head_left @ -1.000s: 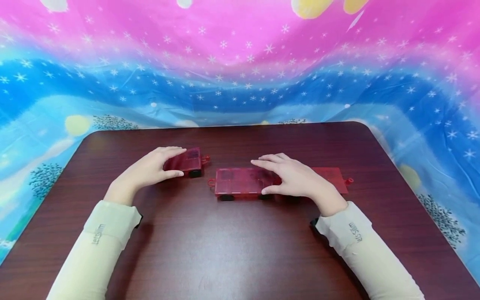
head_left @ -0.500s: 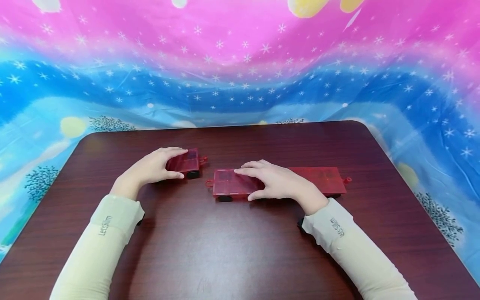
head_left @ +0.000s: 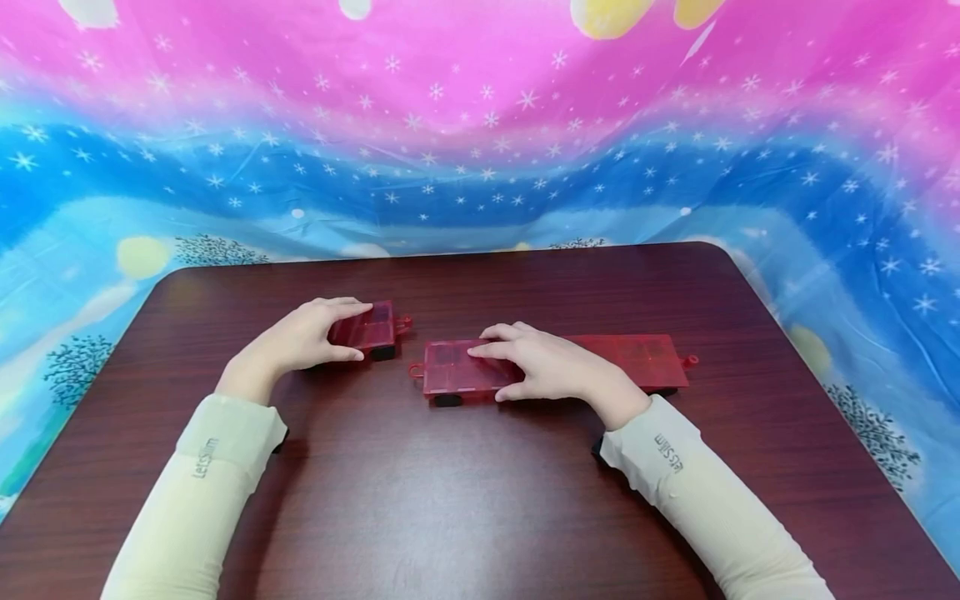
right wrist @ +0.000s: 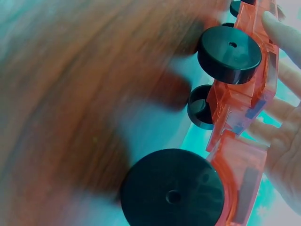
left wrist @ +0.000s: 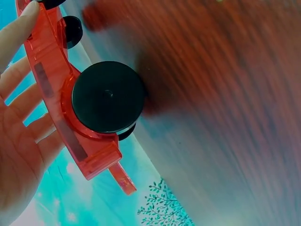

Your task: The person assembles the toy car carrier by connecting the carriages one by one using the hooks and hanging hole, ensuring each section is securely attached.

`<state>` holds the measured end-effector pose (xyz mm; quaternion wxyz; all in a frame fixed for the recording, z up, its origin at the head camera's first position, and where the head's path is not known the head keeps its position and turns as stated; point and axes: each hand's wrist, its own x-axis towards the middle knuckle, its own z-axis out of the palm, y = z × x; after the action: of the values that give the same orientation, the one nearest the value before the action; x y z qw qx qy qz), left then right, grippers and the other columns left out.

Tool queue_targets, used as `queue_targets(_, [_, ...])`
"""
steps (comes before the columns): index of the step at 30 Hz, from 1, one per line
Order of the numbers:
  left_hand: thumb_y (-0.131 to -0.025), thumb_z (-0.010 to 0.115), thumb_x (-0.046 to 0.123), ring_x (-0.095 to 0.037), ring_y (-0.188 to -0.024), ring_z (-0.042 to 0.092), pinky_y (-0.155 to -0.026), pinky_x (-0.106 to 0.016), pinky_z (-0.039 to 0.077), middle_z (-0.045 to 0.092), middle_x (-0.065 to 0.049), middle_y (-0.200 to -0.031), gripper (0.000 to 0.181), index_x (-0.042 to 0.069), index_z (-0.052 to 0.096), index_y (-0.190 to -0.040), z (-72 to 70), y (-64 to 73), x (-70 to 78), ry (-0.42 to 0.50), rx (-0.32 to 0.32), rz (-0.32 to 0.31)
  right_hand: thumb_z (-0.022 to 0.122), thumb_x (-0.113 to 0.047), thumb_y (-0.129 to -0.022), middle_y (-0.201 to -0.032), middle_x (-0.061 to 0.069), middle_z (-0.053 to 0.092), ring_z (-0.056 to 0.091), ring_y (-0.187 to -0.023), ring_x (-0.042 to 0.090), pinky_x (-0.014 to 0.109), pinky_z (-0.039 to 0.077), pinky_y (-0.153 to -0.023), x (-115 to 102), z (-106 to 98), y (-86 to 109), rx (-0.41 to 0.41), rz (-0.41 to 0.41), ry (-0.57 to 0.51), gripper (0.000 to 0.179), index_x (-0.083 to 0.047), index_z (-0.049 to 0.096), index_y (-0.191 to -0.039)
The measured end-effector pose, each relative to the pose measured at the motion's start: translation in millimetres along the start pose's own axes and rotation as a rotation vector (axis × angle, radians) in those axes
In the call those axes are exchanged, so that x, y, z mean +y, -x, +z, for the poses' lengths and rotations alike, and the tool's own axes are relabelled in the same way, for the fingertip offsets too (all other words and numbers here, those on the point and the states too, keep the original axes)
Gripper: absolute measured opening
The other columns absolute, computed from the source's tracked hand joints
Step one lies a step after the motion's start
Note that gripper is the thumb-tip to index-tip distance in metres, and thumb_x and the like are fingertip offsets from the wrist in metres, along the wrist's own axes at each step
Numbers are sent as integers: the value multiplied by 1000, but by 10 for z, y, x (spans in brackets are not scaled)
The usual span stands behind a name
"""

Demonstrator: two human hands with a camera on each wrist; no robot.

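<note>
Three see-through red toy wagons with black wheels show in the head view. My left hand [head_left: 296,337] grips the left wagon [head_left: 381,329], thumb on its near side and fingers across the far side; its hook points right. In the left wrist view the thumb presses that wagon's side [left wrist: 49,77] above a big black wheel [left wrist: 108,96]. With thumb near and fingers beyond, my right hand [head_left: 551,362] holds the middle wagon [head_left: 446,367], whose ring faces left. The right wagon [head_left: 637,358] lies in line behind it, and the right wrist view shows their ends meeting close to the palm [right wrist: 287,141].
The dark brown wooden table [head_left: 450,500] has rounded far corners. A pink and blue snowflake cloth [head_left: 480,150] hangs around its back and sides. A short gap separates the left wagon's hook [head_left: 405,323] from the middle wagon's ring [head_left: 416,371], which sits nearer to me.
My right hand has slid left along the middle wagon, uncovering more of the right wagon. My left hand keeps its hold, and the wagons stay nearly in place as the view shifts slightly.
</note>
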<state>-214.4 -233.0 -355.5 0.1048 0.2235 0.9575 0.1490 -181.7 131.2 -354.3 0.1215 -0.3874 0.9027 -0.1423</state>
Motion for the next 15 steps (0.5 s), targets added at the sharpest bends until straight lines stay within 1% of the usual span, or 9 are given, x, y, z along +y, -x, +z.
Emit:
queue_targets(6, [-82, 81, 32, -46, -132, 44, -97, -59, 51, 43, -24, -151, 80, 10, 44, -150, -29, 63, 39, -15, 8, 16, 78, -35, -86, -150, 5, 44, 46, -131, 24, 41, 52, -100, 32, 5, 1, -5, 4, -15, 68, -25, 50, -147])
queue_targets(10, [-81, 82, 31, -47, -131, 45, -96, -59, 52, 44, -24, -150, 80, 10, 46, -149, -56, 133, 82, -28, 13, 25, 78, -35, -86, -150, 5, 44, 45, -131, 24, 41, 52, -100, 56, 6, 4, -1, 2, -30, 69, -25, 49, -148])
queue_targets(15, [-81, 82, 33, -47, -132, 45, -97, -60, 51, 45, -24, -150, 79, 10, 47, -148, -65, 229, 130, -48, 6, 29, 78, -35, -86, -151, 4, 43, 45, -132, 23, 41, 52, -100, 75, 0, 13, -1, 3, -53, 70, -25, 48, -149])
